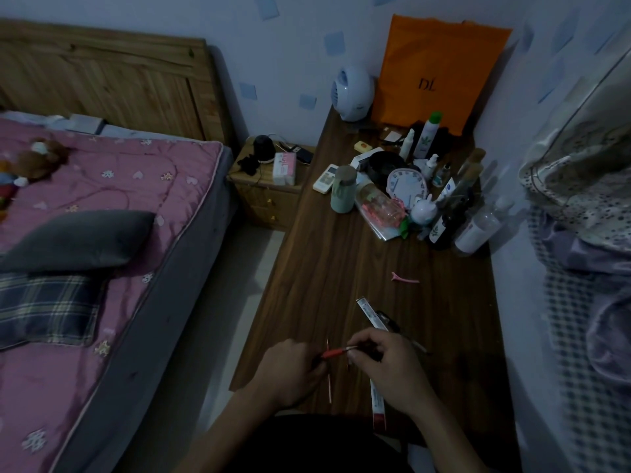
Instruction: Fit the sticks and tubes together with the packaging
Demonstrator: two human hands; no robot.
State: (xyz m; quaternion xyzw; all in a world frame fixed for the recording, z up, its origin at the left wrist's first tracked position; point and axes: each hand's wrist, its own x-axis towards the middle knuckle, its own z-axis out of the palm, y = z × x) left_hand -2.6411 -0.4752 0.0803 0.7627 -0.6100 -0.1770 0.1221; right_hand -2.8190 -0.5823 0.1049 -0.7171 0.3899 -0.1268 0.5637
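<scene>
**Both hands on a red pen over the desk**

Nearest the camera, the left hand (290,367) and right hand (386,363) hold a red pen (336,353) between them, just above the desk (341,268). Left fingers curl round its dark end; right thumb and fingertips pinch the pale end. A thin stick (329,380) lies below the pen. A long box (370,314) lies partly under the right hand. A pink clip (404,278) lies farther back, bottles (454,216) beyond it.
</scene>
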